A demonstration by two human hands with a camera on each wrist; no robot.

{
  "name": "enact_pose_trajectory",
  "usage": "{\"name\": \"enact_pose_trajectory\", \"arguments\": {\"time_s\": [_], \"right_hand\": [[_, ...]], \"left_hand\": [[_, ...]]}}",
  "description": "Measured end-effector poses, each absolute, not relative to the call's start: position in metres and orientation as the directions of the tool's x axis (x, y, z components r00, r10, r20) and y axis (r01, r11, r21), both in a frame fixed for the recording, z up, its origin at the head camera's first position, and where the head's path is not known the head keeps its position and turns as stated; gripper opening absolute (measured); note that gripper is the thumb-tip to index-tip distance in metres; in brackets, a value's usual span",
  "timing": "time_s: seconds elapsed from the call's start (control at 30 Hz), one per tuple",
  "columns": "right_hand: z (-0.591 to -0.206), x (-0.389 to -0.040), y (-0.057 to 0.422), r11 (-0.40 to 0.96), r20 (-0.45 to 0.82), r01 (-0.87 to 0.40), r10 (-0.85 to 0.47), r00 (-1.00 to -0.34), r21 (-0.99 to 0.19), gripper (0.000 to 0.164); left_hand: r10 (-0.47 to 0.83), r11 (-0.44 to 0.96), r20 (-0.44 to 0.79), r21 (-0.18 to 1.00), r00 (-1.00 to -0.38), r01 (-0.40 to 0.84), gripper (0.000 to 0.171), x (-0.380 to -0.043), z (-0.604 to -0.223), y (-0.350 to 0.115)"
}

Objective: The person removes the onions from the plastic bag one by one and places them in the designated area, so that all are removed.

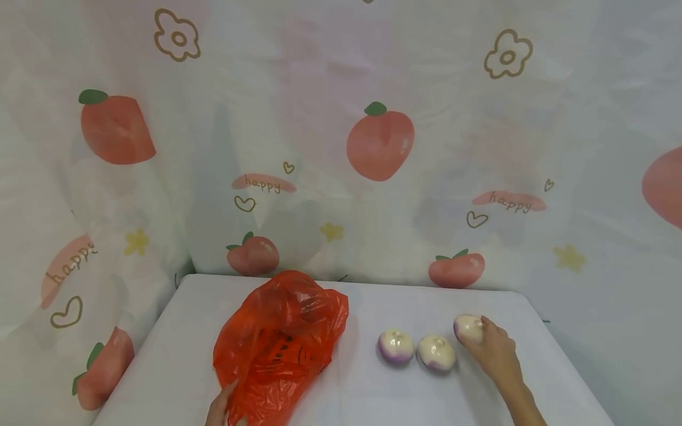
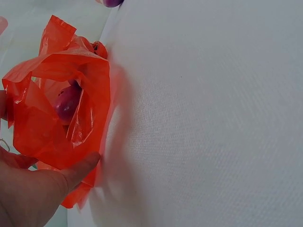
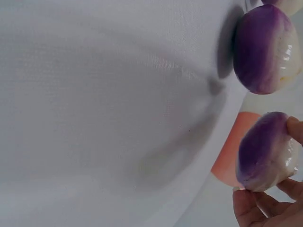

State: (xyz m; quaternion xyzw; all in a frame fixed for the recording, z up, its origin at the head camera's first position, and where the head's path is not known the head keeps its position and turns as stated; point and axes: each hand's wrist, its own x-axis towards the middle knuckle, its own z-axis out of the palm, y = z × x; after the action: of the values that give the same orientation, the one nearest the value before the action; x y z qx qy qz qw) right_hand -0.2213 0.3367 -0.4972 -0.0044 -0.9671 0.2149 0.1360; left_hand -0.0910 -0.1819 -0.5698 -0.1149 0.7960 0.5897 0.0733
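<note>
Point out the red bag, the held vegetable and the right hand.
Red bag (image 1: 282,346): head view, on its crumpled plastic side.
Held vegetable (image 3: 265,153): right wrist view, on the middle of its purple-and-white surface.
Right hand (image 1: 499,353): head view, on the back of the hand.

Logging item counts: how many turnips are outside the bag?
3: one turnip in the right hand, the left turnip and middle turnip on the table. Something purple shows inside the red bag; more may be hidden.
</note>
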Motion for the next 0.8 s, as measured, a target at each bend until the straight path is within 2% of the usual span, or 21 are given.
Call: {"name": "enact_pose_trajectory", "arguments": {"time_s": [0.37, 0.5, 0.8], "right_hand": [[-0.502, -0.220, 0.344, 0.915, 0.100, 0.062, 0.110, -0.989, -0.398, 0.077], [-0.511, -0.221, 0.347, 0.916, 0.086, 0.061, 0.103, -0.991, -0.397, 0.076], [-0.518, -0.222, 0.345, 0.927, 0.109, 0.036, 0.082, -0.991, -0.374, 0.074]], "left_hand": [[-0.086, 0.256, -0.248, 0.930, -0.965, -0.262, 0.078, -0.087, -0.572, -0.183], [-0.102, 0.293, -0.237, 0.921, -0.966, -0.257, 0.072, -0.088, -0.569, -0.181], [-0.107, 0.279, -0.228, 0.928, -0.968, -0.249, 0.074, -0.088, -0.568, -0.181]]}}
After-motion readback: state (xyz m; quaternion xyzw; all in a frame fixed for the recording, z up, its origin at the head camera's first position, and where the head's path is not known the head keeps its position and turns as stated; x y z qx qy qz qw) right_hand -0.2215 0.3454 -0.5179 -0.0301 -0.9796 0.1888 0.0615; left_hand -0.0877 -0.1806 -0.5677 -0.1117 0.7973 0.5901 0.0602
